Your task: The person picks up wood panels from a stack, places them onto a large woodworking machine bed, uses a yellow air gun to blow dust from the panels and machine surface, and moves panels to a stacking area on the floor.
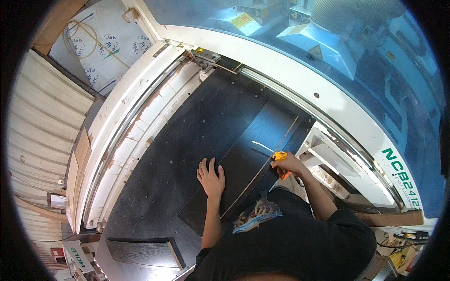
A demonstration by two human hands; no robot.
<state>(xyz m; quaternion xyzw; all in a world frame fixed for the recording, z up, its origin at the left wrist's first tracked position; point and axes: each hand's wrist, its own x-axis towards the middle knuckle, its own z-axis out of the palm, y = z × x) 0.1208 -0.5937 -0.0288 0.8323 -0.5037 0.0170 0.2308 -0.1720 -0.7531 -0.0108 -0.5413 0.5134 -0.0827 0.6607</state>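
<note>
A dark wood-grain panel [241, 161] lies flat on the black worktable [161, 157], a pale strip running along its right-hand edge. My left hand [211, 175] rests on the panel near its left side, fingers stretched out and holding nothing. At the right edge, my right hand [289, 164] is wrapped around a yellow and orange air blow gun [280, 156]. Its thin white nozzle points left over the panel, seemingly just above the surface. My fingers hide part of the blow gun's handle.
A smaller dark board [140, 252] lies at the near left of the worktable. A white rail frame [126, 136] borders the left side. Across the far and right sides runs a white machine beam [318, 96] under a blue transparent cover [370, 79].
</note>
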